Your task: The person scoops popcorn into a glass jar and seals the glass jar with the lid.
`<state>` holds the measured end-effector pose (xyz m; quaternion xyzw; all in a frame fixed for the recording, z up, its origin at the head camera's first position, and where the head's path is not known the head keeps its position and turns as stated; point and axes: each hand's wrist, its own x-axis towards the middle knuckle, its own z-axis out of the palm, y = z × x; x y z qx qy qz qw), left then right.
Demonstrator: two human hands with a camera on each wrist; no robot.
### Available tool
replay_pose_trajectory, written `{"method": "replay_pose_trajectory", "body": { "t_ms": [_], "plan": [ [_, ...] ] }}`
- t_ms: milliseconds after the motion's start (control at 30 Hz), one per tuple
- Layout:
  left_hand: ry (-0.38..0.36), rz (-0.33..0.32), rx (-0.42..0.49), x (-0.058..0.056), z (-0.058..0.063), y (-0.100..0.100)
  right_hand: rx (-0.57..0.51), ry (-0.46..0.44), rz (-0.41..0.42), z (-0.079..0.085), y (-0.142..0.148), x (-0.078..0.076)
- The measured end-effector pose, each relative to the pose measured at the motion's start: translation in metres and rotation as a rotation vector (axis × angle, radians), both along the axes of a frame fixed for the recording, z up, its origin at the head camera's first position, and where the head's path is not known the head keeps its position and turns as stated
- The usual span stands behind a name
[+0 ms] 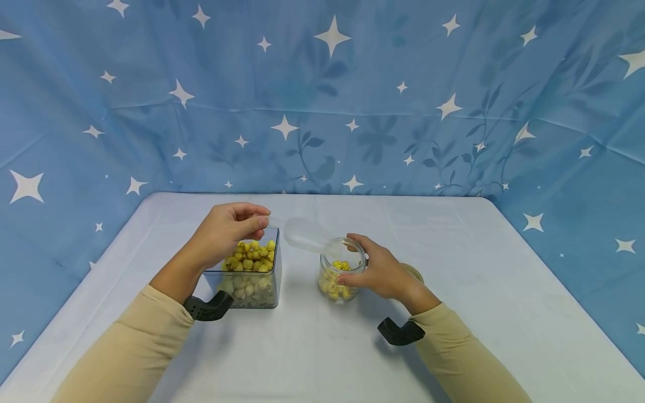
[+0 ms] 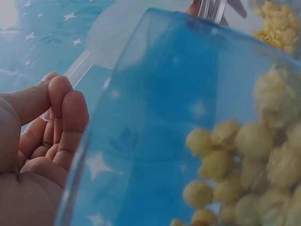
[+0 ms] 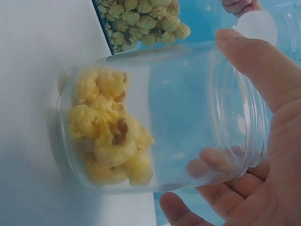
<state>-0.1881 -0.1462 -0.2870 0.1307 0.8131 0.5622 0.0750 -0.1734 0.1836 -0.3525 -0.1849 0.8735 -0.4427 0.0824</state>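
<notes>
My left hand [image 1: 233,230] pinches the thin handle of a translucent white scoop [image 1: 304,235] between thumb and fingertips. The scoop slants down to the right, its tip over the mouth of a clear glass jar [image 1: 325,275]. Around the jar's upper part curls my right hand [image 1: 378,268], thumb on the near side and fingers behind. Yellow popcorn [image 3: 110,132] covers the jar's bottom in the right wrist view. Below the left hand stands a clear, bluish square box [image 1: 277,280], holding more popcorn [image 1: 249,257]; the forearm partly hides it.
A round lid [image 1: 413,272] lies on the white-covered table [image 1: 312,358], partly hidden behind the right hand. Past the table's far edge hangs a blue curtain [image 1: 232,73] with white stars. The box and jar stand apart, with tablecloth between them.
</notes>
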Motion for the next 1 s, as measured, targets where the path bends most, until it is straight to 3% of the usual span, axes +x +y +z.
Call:
{"method": "replay_pose_trajectory", "body": {
  "t_ms": [300,633,833,1000],
  "plan": [
    [0.048,0.037,-0.007,0.012,0.009,-0.027,-0.008,0.007,-0.009,0.002,-0.003,0.001],
    [0.147,0.091,-0.004,0.023,0.016,-0.069,0.06,0.198,-0.006,0.028,-0.012,0.0],
    [0.172,0.102,0.078,0.024,0.016,-0.094,0.061,0.22,0.073,0.042,-0.034,-0.005],
    [0.161,0.12,0.058,0.025,0.02,-0.112,0.092,0.22,0.143,0.05,-0.065,-0.012]
  ]
}}
